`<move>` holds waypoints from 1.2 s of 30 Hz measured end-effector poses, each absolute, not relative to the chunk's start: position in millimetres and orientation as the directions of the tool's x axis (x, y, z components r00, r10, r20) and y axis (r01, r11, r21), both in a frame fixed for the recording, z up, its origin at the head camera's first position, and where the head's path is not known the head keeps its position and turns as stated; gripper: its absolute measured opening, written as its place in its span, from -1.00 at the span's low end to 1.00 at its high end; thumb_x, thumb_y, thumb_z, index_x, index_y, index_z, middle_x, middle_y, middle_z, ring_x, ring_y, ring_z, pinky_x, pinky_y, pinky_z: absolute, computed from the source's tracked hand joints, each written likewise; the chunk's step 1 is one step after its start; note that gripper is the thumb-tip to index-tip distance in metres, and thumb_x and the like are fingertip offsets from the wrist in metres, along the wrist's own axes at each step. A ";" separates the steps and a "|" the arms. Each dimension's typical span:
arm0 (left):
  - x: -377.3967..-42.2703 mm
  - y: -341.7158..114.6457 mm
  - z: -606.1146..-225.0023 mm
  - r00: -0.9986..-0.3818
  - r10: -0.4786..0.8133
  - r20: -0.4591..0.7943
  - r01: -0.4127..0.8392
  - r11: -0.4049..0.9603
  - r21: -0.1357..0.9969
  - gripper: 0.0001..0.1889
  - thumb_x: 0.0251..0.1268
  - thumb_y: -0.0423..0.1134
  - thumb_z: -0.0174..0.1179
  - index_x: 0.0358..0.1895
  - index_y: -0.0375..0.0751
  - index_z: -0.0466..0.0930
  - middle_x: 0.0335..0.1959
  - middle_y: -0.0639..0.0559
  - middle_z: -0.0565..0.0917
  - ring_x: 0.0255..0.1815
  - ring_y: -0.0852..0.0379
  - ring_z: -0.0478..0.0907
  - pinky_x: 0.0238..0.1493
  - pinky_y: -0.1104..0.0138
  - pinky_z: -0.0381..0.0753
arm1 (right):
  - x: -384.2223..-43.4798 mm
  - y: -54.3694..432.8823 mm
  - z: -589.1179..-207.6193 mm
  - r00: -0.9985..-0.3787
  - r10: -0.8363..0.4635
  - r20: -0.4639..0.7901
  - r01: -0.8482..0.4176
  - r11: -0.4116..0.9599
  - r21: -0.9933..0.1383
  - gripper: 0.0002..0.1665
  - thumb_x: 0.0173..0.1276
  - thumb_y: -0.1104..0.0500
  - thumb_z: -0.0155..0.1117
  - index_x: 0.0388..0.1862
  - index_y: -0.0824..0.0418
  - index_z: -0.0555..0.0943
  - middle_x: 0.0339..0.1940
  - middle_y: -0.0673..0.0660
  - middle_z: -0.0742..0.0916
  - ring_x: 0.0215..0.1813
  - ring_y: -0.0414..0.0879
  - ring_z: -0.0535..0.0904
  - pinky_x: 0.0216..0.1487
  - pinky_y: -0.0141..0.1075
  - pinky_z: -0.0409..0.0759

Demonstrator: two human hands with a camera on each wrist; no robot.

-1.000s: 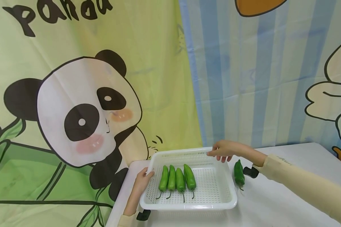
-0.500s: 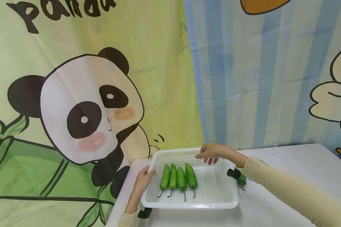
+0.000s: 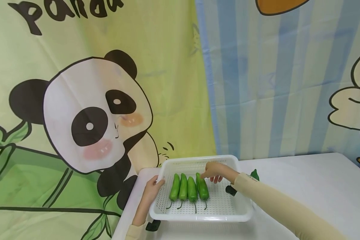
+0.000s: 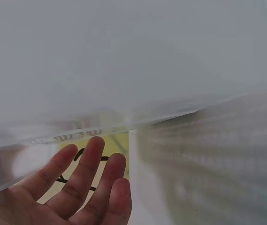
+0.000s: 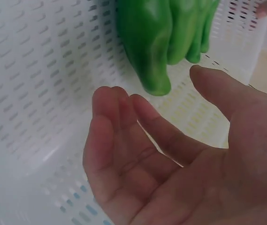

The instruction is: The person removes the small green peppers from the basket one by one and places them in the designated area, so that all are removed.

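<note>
Several green peppers (image 3: 183, 190) lie side by side in a white perforated plastic basket (image 3: 199, 218), stems toward the near side. My left hand (image 3: 150, 192) holds the basket's left rim, thumb over the top. In the left wrist view its fingers (image 4: 79, 190) reach along the outside below the rim. Over the basket, my right hand (image 3: 214, 170) is at the far tip of the rightmost pepper (image 3: 202, 190). The right wrist view shows thumb and fingers (image 5: 147, 152) apart, with the pepper's tip (image 5: 156, 84) just beyond them and nothing held.
Another, darker pepper (image 3: 254, 174) lies on the white table (image 3: 303, 186) to the right of the basket, mostly hidden by the right sleeve (image 3: 267, 195). Behind the table hang a panda-print curtain (image 3: 180, 100) and a blue striped one (image 3: 258, 100).
My right hand has moved left and down from the basket's far right rim to the rightmost pepper, its sleeve now covering most of the loose pepper. The left hand stays on the rim.
</note>
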State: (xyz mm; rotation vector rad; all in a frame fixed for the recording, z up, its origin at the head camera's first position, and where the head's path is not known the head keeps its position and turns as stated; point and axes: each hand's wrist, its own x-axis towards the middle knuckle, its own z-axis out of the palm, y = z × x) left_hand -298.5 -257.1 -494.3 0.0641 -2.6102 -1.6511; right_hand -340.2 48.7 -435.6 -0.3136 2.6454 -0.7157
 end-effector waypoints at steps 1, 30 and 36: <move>-298.3 -257.1 -494.7 -0.998 -0.063 0.023 -0.006 0.430 0.903 -0.53 0.50 -0.11 0.11 0.34 -0.28 0.47 0.07 -0.38 0.69 -0.20 -0.14 0.78 -0.33 0.16 0.83 | -340.3 45.9 -438.6 -0.905 -0.294 -0.307 -0.103 0.853 -0.512 -0.60 0.38 -0.14 0.31 -0.41 0.16 0.58 -0.32 0.25 0.77 -0.28 0.17 0.77 -0.27 -0.09 0.77; -300.3 -257.9 -492.7 -0.998 -0.059 0.022 -0.006 0.431 0.903 -0.52 0.48 -0.12 0.12 0.34 -0.30 0.46 0.04 -0.39 0.70 -0.23 -0.09 0.78 -0.32 0.17 0.82 | -344.3 37.7 -457.3 -0.846 -0.241 -0.475 0.109 0.795 -0.597 -0.59 0.21 -0.11 0.38 -0.32 0.24 0.62 -0.37 0.22 0.75 -0.33 0.01 0.73 -0.17 -0.20 0.80; -299.8 -258.1 -493.5 -0.998 -0.059 0.017 -0.009 0.423 0.906 -0.52 0.48 -0.13 0.12 0.34 -0.30 0.46 0.03 -0.38 0.70 -0.24 -0.09 0.78 -0.32 0.18 0.82 | -344.0 40.9 -452.6 -0.814 -0.302 -0.496 0.099 0.770 -0.630 -0.56 0.26 -0.18 0.34 -0.30 0.20 0.66 -0.28 0.22 0.79 -0.27 0.01 0.74 -0.08 -0.16 0.79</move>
